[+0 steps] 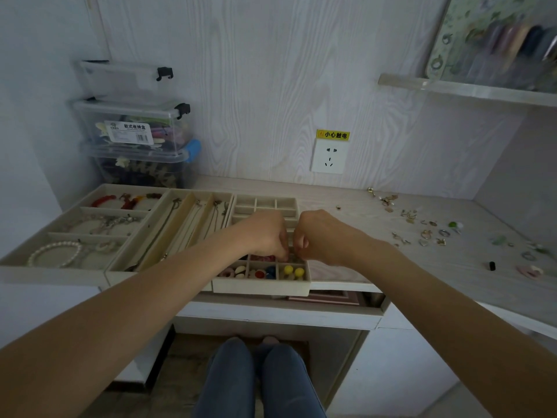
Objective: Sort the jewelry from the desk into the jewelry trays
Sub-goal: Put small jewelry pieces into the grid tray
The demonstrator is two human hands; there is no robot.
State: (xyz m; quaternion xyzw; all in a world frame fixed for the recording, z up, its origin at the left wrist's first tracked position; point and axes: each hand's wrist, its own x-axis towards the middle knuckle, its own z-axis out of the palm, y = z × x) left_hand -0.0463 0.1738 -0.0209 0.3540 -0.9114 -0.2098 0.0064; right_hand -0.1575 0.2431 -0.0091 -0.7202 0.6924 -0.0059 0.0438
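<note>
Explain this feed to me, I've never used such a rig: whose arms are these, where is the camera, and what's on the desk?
There is no machine here: a person wears one camera on the head, looking down at their own bare arms. The left hand and right hand meet over the small-compartment tray, fingers curled as if pinching something tiny; what it is cannot be seen. To the left lie a necklace tray and a bracelet tray with a pearl bracelet. Unsorted rings and earrings lie scattered on the desk to the right.
</note>
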